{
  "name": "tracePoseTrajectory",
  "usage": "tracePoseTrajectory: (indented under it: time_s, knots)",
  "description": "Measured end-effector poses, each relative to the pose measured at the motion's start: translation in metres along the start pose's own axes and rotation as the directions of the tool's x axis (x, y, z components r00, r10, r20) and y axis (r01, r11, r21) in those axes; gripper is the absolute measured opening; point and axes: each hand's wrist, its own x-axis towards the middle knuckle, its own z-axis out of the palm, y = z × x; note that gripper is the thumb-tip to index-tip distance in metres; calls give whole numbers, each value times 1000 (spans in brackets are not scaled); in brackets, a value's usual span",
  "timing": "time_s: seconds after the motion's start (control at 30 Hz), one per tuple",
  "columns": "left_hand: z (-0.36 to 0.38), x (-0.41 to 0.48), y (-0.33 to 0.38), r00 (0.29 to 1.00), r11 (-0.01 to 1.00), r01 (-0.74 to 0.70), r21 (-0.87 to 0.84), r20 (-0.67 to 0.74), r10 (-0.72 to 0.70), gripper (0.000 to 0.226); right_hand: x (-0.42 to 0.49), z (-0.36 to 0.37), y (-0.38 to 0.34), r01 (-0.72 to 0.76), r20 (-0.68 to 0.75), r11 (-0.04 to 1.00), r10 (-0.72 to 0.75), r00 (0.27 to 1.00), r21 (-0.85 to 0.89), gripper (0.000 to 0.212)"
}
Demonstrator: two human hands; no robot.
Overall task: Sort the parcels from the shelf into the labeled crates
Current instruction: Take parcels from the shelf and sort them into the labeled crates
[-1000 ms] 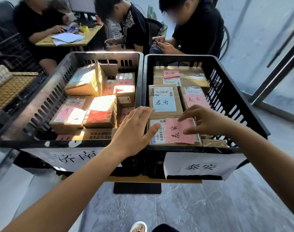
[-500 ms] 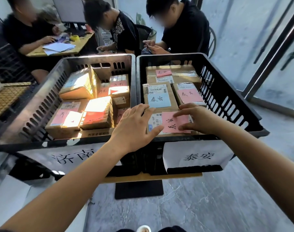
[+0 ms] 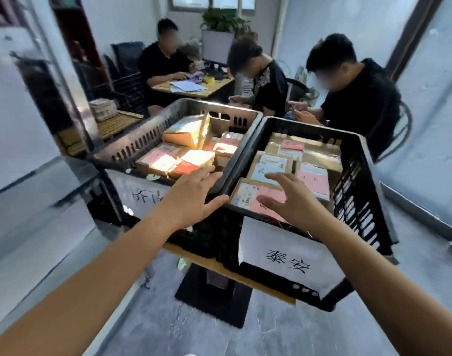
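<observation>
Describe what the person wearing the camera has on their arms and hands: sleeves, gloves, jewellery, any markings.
The left hand and right hand are bare: no gloves, rings, watch or wristband show. The left forearm and right forearm are uncovered down to the picture's lower edge, so no sleeve is in view. No markings can be made out.

My left grip (image 3: 191,199) hides half the left label (image 3: 140,196); my right grip (image 3: 294,204) covers part of the near pink note (image 3: 269,193).
</observation>
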Motion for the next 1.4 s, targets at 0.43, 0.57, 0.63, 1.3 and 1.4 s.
tracePoseTrajectory:
  time_s: [0.43, 0.57, 0.63, 1.3, 1.4]
  knots:
    - [-28, -219, -24, 769, 757, 638, 143, -179, -614, 71, -43, 106, -158, 540, 244, 822, -569, 785, 179, 67]
    - [-49, -297, -34, 638, 625, 768, 139, -248, -729, 72, -67, 139, -227, 675, 286, 692, -721, 631, 256, 70]
    - [-59, -340, -33, 559, 546, 828, 130, -279, -781, 71, -88, 158, -264, 732, 288, 621, -782, 553, 280, 71]
    - [-135, -805, 47, -171, -215, 973, 89, -352, -920, 71, -458, 333, -562, 729, 351, 178, -932, -91, 661, 70]
    - [-142, -850, 69, -280, -306, 952, 13, -368, -887, 63, -503, 340, -585, 689, 358, 144, -916, -178, 710, 71]
